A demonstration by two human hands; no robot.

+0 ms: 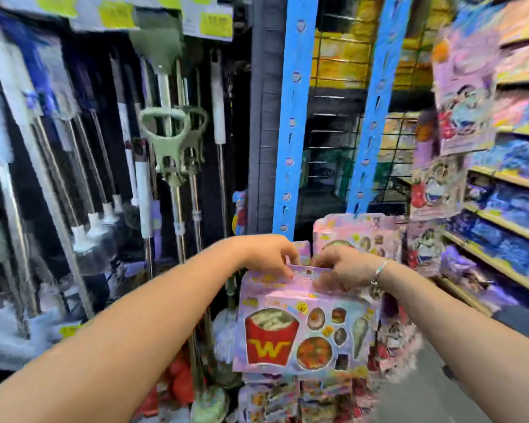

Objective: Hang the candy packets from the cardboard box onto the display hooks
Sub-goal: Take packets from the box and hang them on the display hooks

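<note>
Candy pkt (303, 325), pink-lilac and printed w/ a red fries box, donut, burger & other snack pics, was upright at low center of view, in front of the blue uprights (290, 117), held by its top strip from both sides. L hand (266, 254) pinched the top-left corner, fingers curled over the header. R hand (339, 270) pinched the top-right, thumb & fingers clamped on the same strip, so both hands were closed on the pkt. The small hang hole (309, 272) sat btwn the two hands; whether a hook was through it couldn't be told, the frame being blurred. Just behind & slightly right hung a second pkt (358, 236) of the same design, its lower part hidden by the R hand. Under the held pkt were more pkts (287, 398), too smeared to read. A thin bracelet (379, 270) circled the R wrist. The slotted uprights rose behind, w/ a wire grid (339, 56) btwn them. On the person's left stood a rack of mops (165, 132) w/ metal poles & a green handle frame, w/ yellow price tags (214, 24) above. On the right hung lilac cartoon pkts (461, 96), beside yellow-edged shelves (501, 178) of blue bags.
</note>
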